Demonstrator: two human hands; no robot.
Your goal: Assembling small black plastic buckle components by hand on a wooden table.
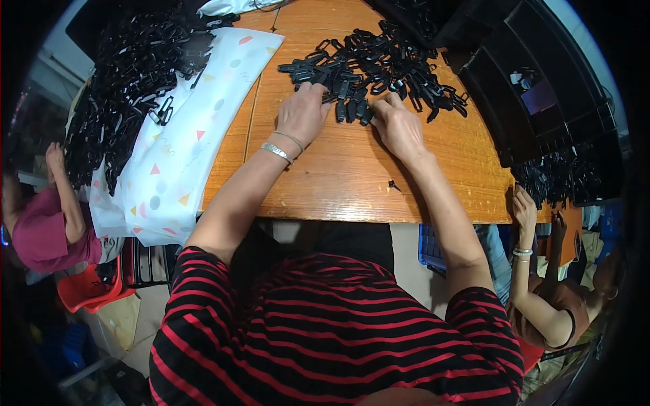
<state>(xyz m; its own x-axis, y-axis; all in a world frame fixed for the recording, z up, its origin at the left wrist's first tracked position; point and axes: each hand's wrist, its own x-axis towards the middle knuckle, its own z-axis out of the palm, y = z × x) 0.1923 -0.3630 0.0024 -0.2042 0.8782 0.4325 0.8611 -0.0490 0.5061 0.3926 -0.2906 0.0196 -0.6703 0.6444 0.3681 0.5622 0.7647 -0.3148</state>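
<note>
A heap of small black plastic parts (393, 57), many of them long loops like clips or buckles, lies on the far side of the wooden table. At its near edge is a short row of solid black pieces (351, 108), between my two hands. My left hand (302, 114) rests against the left of the heap, fingers bent in towards the parts. At the right end of the row, my right hand (398, 126) has its thumb and fingers curled together. Whatever either hand pinches is hidden by the fingers.
One small black piece (395, 185) lies alone on the wooden table (325, 183). A white patterned sheet (183, 149) covers the left side, beside a larger black heap (128, 81). Co-workers sit at left (57, 227) and right (552, 314). Black bins (535, 74) stand at right.
</note>
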